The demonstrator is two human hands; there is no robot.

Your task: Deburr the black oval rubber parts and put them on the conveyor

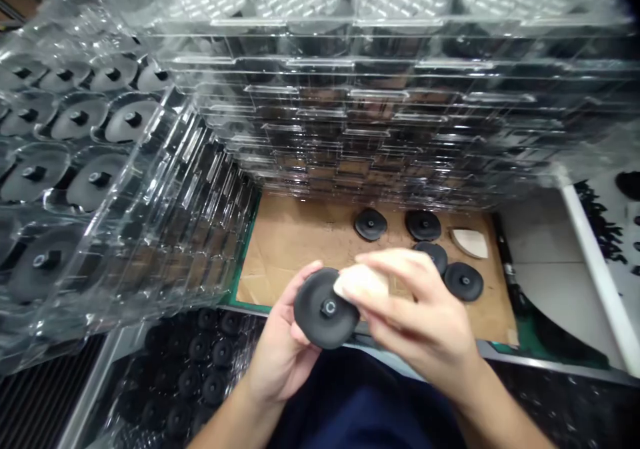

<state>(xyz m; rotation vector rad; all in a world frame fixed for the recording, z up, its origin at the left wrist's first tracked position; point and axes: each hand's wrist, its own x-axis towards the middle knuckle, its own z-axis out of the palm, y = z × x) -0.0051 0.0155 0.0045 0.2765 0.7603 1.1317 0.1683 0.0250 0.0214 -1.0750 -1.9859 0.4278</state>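
My left hand point(283, 349) grips a round black disc point(323, 310) with a small metal hub at its centre, holding it up above the table's front edge. My right hand point(425, 322) is closed on a small white pad point(363, 281) and presses it against the disc's upper right rim. Several more black discs point(423, 225) lie on the brown cardboard sheet point(290, 242) just beyond my hands. A second white pad point(470, 242) lies beside them at the right.
Tall stacks of clear plastic trays point(380, 102) fill the back. More clear trays holding black discs point(95, 162) lean at the left. A bin of black discs point(195, 369) sits low at the left. A white ledge point(595, 262) borders the right.
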